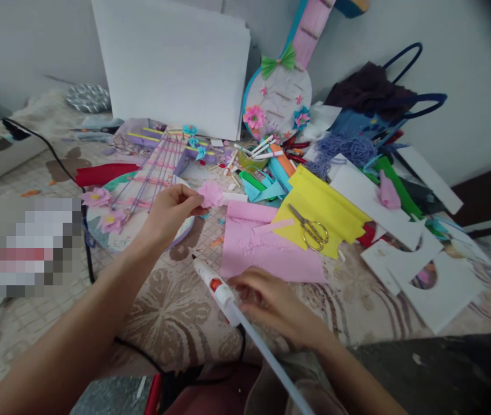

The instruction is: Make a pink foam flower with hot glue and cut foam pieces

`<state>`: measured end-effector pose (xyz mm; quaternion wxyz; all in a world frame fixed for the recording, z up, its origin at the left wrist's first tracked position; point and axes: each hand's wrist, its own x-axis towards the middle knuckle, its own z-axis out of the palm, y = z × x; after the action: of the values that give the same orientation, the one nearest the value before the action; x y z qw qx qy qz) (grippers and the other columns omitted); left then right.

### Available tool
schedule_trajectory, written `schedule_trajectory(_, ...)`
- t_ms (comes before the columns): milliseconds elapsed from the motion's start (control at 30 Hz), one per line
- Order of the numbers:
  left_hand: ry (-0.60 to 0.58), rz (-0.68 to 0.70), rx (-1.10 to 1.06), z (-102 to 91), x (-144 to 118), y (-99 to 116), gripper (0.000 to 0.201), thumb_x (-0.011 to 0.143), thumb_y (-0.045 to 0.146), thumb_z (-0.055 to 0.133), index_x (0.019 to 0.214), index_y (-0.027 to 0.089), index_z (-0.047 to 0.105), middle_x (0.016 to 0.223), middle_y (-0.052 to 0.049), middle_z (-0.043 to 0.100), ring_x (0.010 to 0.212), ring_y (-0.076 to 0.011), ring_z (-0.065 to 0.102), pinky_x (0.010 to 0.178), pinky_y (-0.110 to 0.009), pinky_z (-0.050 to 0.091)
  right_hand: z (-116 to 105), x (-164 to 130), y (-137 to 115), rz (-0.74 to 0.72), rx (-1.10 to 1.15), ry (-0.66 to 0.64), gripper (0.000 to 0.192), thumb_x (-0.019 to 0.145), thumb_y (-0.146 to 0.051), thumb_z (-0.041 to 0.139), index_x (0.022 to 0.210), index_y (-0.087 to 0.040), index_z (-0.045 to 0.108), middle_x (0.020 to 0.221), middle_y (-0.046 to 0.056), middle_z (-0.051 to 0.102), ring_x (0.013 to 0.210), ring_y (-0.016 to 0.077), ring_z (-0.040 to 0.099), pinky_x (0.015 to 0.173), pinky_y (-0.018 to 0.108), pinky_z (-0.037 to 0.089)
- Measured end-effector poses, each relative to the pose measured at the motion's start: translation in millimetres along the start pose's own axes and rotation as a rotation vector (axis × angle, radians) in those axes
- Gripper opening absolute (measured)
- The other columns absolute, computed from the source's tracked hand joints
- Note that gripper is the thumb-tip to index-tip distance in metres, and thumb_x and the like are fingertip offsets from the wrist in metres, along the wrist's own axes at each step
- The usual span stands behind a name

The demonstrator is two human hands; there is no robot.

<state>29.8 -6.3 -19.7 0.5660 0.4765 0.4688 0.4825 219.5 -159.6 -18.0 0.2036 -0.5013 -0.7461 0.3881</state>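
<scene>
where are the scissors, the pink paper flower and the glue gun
scissors [312, 230], head view, on the handle loops, lying on yellow paper
pink paper flower [211, 194], head view, middle of the petals, at the left hand's fingertips
glue gun [216, 283], head view, on the white barrel

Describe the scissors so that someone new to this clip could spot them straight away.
Start at the big white foam board leaning against the wall, then drop to the bright yellow felt sheet right of centre. The small gold-handled metal scissors lie closed on that sheet, beyond the right hand; they are the only shiny metal thing among the felt and paper.
</scene>
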Motion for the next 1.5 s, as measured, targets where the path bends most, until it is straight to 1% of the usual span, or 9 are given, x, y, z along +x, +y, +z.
schedule_trajectory(133, 0.002, -0.021, 0.020, 0.2, -0.4, 0.6, 0.011, 0.065, 0.021, 0.065, 0.066, 0.015, 0.055, 0.063, -0.002, 0.061, 0.064, -0.0140, 0.062, 0.067, -0.028, 0.055, -44.7, 15.1, 23.4, 0.035, -0.137, 0.316, 0.014, 0.085, -0.020, 0.049, 0.086, -0.019, 0.063, 0.081, 0.002, 0.062, 0.074, 0.0148, 0.056, 0.068, 0.026, 0.042)
schedule_trajectory(233, -0.008, -0.028, 0.017, 1.6, -1.2, 0.3, 0.011, 0.065, 0.020, 0.065, 0.066, 0.015, 0.055, 0.064, -0.001, 0.061, 0.064, -0.0134, 0.062, 0.067, -0.026, 0.054, -60.5, 38.8, 37.7, 0.000, -0.286, 0.404, 0.012, 0.083, -0.017, 0.050, 0.082, -0.018, 0.062, 0.081, 0.003, 0.061, 0.074, 0.0151, 0.055, 0.067, 0.027, 0.040)
schedule_trajectory(433, -0.007, -0.034, 0.045, 4.8, -4.2, 0.0, 0.011, 0.065, 0.018, 0.065, 0.064, 0.016, 0.054, 0.064, -0.001, 0.061, 0.062, -0.0119, 0.061, 0.062, -0.023, 0.052, -63.3, 82.5, 56.3, -0.044, -0.431, 0.268, 0.012, 0.081, -0.014, 0.051, 0.079, -0.017, 0.063, 0.078, 0.003, 0.058, 0.072, 0.0140, 0.053, 0.065, 0.025, 0.036)
schedule_trajectory(633, -0.028, -0.031, 0.027, 6.4, -4.8, -1.7, 0.011, 0.065, 0.018, 0.065, 0.063, 0.015, 0.054, 0.062, -0.001, 0.061, 0.060, -0.0110, 0.060, 0.062, -0.023, 0.051, -56.3, 95.6, 63.9, 0.024, -0.500, 0.247, 0.006, 0.078, -0.016, 0.056, 0.078, -0.016, 0.062, 0.074, 0.002, 0.058, 0.070, 0.0143, 0.052, 0.063, 0.025, 0.033)
schedule_trajectory(833, -0.024, -0.047, 0.037, 9.0, -5.6, -1.5, 0.010, 0.066, 0.017, 0.064, 0.063, 0.015, 0.054, 0.061, 0.000, 0.060, 0.059, -0.0109, 0.060, 0.061, -0.024, 0.051, -60.0, 90.7, 58.3, -0.016, -0.450, 0.248, 0.011, 0.081, -0.017, 0.052, 0.078, -0.016, 0.063, 0.076, 0.004, 0.061, 0.071, 0.0146, 0.054, 0.064, 0.025, 0.034)
schedule_trajectory(1100, -0.002, -0.068, 0.093, 10.6, -6.0, 0.6, 0.010, 0.066, 0.016, 0.063, 0.063, 0.015, 0.053, 0.063, -0.001, 0.062, 0.059, -0.0113, 0.060, 0.060, -0.022, 0.050, -77.3, 64.7, 60.6, -0.012, -0.304, 0.004, 0.014, 0.083, -0.018, 0.049, 0.083, -0.018, 0.064, 0.073, 0.001, 0.065, 0.065, 0.0132, 0.055, 0.060, 0.024, 0.035)
schedule_trajectory(1233, 0.000, -0.072, 0.088, 10.9, -5.3, -0.7, 0.010, 0.066, 0.017, 0.063, 0.063, 0.016, 0.053, 0.062, -0.001, 0.062, 0.059, -0.0115, 0.061, 0.060, -0.022, 0.051, -78.4, 60.4, 61.0, -0.028, -0.290, -0.060, 0.018, 0.084, -0.022, 0.048, 0.071, -0.017, 0.060, 0.063, 0.000, 0.059, 0.058, 0.0127, 0.050, 0.057, 0.024, 0.034)
schedule_trajectory(1400, 0.006, -0.077, 0.087, 11.0, -4.8, -1.3, 0.011, 0.064, 0.016, 0.064, 0.061, 0.016, 0.054, 0.060, 0.000, 0.061, 0.058, -0.0123, 0.061, 0.059, -0.023, 0.051, -69.2, 63.1, 59.2, -0.091, -0.192, -0.082, 0.017, 0.084, -0.018, 0.047, 0.091, -0.019, 0.062, 0.083, 0.002, 0.064, 0.073, 0.0144, 0.056, 0.065, 0.025, 0.038)
schedule_trajectory(1500, 0.008, -0.072, 0.084, 10.6, -4.7, -1.4, 0.011, 0.064, 0.016, 0.064, 0.061, 0.016, 0.054, 0.060, -0.001, 0.061, 0.059, -0.0126, 0.061, 0.058, -0.023, 0.051, -69.5, 62.6, 59.7, -0.098, -0.237, -0.090, 0.015, 0.083, -0.018, 0.048, 0.077, -0.018, 0.061, 0.073, 0.001, 0.062, 0.067, 0.0138, 0.054, 0.062, 0.025, 0.036)
